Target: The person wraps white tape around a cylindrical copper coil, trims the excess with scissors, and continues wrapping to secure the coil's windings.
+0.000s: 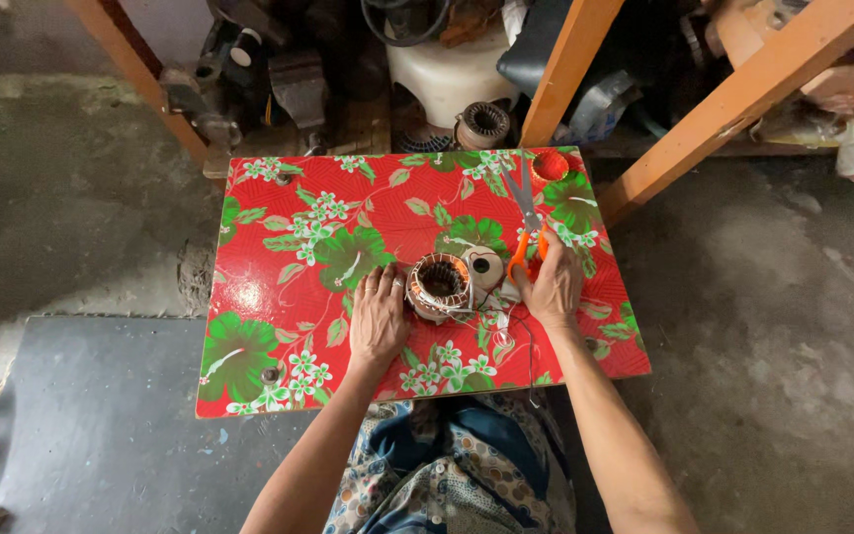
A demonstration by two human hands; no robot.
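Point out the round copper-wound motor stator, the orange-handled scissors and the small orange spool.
Round copper-wound motor stator point(439, 285), head view, winding ring.
Orange-handled scissors point(523, 203), head view, metal blades.
Small orange spool point(550, 165), head view, top.

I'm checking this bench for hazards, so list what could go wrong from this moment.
1. The right hand holds orange-handled scissors right beside the wound copper coil; a slip could nick its windings or the thin wires trailing off it.
2. The left hand rests against the coil, near enough that the blades might catch a finger.
3. The loose wires lie under the right wrist and may snag, dragging the coil across the floral board.
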